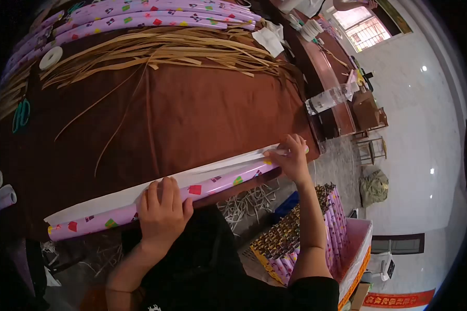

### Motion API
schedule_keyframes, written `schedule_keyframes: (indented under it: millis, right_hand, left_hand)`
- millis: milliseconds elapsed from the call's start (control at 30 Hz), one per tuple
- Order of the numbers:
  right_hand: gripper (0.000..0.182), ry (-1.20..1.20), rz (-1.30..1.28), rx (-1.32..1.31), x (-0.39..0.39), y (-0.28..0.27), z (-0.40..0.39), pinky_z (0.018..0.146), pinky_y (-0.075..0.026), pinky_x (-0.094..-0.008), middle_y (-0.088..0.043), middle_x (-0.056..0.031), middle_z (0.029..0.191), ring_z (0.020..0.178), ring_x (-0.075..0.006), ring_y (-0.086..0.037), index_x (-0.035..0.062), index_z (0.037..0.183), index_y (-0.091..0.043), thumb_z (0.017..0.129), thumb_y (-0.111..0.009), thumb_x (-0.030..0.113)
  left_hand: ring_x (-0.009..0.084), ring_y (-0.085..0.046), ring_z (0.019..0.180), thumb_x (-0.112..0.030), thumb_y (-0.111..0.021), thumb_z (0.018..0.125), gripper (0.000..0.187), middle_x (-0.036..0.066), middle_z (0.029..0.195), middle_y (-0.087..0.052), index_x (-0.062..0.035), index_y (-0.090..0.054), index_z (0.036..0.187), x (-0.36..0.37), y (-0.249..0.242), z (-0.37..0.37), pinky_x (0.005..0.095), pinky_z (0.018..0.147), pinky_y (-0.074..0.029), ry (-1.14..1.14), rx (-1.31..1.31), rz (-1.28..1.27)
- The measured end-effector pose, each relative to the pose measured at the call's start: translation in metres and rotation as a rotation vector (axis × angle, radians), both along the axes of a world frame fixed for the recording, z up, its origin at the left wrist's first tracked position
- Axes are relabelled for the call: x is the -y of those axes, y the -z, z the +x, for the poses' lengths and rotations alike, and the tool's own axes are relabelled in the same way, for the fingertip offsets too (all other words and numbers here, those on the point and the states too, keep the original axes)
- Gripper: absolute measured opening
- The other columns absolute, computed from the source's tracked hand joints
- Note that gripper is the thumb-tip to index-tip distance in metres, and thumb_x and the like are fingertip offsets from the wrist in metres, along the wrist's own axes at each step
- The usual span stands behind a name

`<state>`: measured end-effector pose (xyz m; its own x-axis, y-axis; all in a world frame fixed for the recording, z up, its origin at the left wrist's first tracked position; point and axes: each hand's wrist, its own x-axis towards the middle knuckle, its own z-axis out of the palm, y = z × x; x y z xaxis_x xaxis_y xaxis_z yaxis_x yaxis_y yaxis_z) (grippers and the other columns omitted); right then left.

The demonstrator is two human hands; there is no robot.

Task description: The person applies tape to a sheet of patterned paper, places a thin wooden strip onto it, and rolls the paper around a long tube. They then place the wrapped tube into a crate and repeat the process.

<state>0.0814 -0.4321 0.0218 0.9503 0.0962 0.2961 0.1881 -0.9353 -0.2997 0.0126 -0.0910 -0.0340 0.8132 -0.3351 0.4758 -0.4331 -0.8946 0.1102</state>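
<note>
A long roll of lilac patterned paper (216,184) lies along the near edge of the brown-covered table, with a strip of its white underside (101,199) showing on the far side. My left hand (163,210) rests over the roll near its middle, fingers curved onto the white strip and thumb at the near side. Toward the roll's right end, my right hand (291,158) has its thumb and fingers closed on the paper's edge.
Brown strips (192,49) lie across the table's far part, with lilac rolls (155,19) behind them. Teal scissors (21,115) and tape rolls (51,58) are at the left. A crate of finished rolls (355,243) stands on the floor at right. Part of another person (306,6) shows beyond.
</note>
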Motion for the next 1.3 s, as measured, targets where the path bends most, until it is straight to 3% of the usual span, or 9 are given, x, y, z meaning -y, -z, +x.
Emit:
schedule_keyframes:
  millis: [200,400,500,633,833,933,1033,1133,1300]
  right_hand:
    - [0.042,-0.015,-0.103,0.075,-0.007,0.007,0.008,0.093,-0.035,-0.0424,-0.059,-0.0063,0.075,0.083,-0.0279,-0.054,0.0048,0.092,-0.064,0.064,-0.086,0.028]
    - [0.045,0.023,-0.121,0.080,-0.012,0.009,0.011,0.096,-0.035,-0.0455,-0.057,-0.0089,0.074,0.088,-0.0300,-0.054,0.0057,0.095,-0.065,0.063,-0.087,0.029]
    - [0.039,0.052,-0.126,0.062,-0.009,0.014,0.010,0.090,-0.037,-0.0417,-0.061,-0.0053,0.083,0.093,-0.0296,-0.051,0.0072,0.091,-0.065,0.063,-0.086,0.024]
    - [0.040,0.026,-0.166,0.116,-0.010,0.016,0.011,0.090,-0.037,-0.0405,-0.061,-0.0043,0.081,0.092,-0.0287,-0.051,0.0073,0.092,-0.065,0.062,-0.086,0.024]
    - [0.040,0.061,-0.105,-0.016,-0.028,0.011,0.009,0.091,-0.037,-0.0416,-0.062,-0.0061,0.082,0.093,-0.0305,-0.050,0.0069,0.091,-0.064,0.063,-0.086,0.026]
    - [0.038,-0.051,-0.129,0.129,-0.047,0.016,0.007,0.095,-0.035,-0.0448,-0.061,-0.0064,0.072,0.088,-0.0297,-0.054,0.0069,0.090,-0.061,0.067,-0.083,0.028]
    - [0.037,-0.070,-0.101,0.115,-0.061,0.016,0.005,0.096,-0.035,-0.0454,-0.063,-0.0064,0.071,0.087,-0.0293,-0.055,0.0077,0.089,-0.061,0.067,-0.083,0.027]
    - [0.037,-0.015,-0.082,0.034,-0.062,0.014,0.004,0.095,-0.035,-0.0462,-0.063,-0.0063,0.071,0.087,-0.0286,-0.055,0.0082,0.091,-0.062,0.067,-0.083,0.028]
    - [0.038,-0.037,-0.091,0.082,-0.059,0.020,0.003,0.093,-0.036,-0.0466,-0.063,-0.0069,0.070,0.086,-0.0287,-0.055,0.0078,0.091,-0.062,0.067,-0.083,0.028]
  left_hand:
    - [0.0335,-0.057,0.103,-0.034,-0.060,0.086,0.047,0.014,0.116,-0.060,0.0054,-0.064,0.112,0.000,0.003,-0.003,0.0450,0.086,-0.048,-0.018,-0.006,0.022]
    - [0.0346,-0.055,0.108,-0.030,-0.058,0.088,0.046,0.017,0.120,-0.059,0.0052,-0.062,0.117,-0.001,0.000,-0.003,0.0465,0.088,-0.046,-0.009,-0.073,0.010]
    - [0.0347,-0.054,0.108,-0.030,-0.057,0.089,0.045,0.017,0.120,-0.059,0.0054,-0.061,0.117,-0.001,0.000,-0.004,0.0467,0.088,-0.046,-0.013,-0.072,0.014]
    - [0.0345,-0.055,0.107,-0.030,-0.056,0.090,0.045,0.016,0.120,-0.059,0.0054,-0.061,0.118,-0.003,-0.002,-0.004,0.0461,0.088,-0.046,-0.015,-0.072,0.028]
    - [0.0332,-0.055,0.105,-0.030,-0.056,0.089,0.044,0.016,0.120,-0.060,0.0036,-0.062,0.117,-0.015,0.001,-0.006,0.0442,0.086,-0.045,-0.024,-0.066,-0.027]
    - [0.0341,-0.055,0.106,-0.031,-0.056,0.089,0.044,0.017,0.121,-0.059,0.0028,-0.062,0.117,-0.032,0.003,-0.009,0.0449,0.086,-0.044,-0.046,-0.066,-0.019]
    - [0.0354,-0.053,0.107,-0.033,-0.060,0.086,0.046,0.018,0.119,-0.058,0.0032,-0.062,0.115,-0.043,-0.005,-0.011,0.0475,0.090,-0.042,-0.047,-0.110,-0.025]
    - [0.0359,-0.052,0.105,-0.033,-0.062,0.085,0.045,0.018,0.116,-0.058,0.0033,-0.063,0.111,-0.025,-0.019,-0.007,0.0481,0.092,-0.041,-0.090,-0.109,0.031]
    - [0.0342,-0.054,0.101,-0.034,-0.067,0.081,0.043,0.015,0.103,-0.061,0.0028,-0.065,0.103,0.057,-0.017,0.019,0.0488,0.092,-0.043,0.138,-0.138,-0.217]
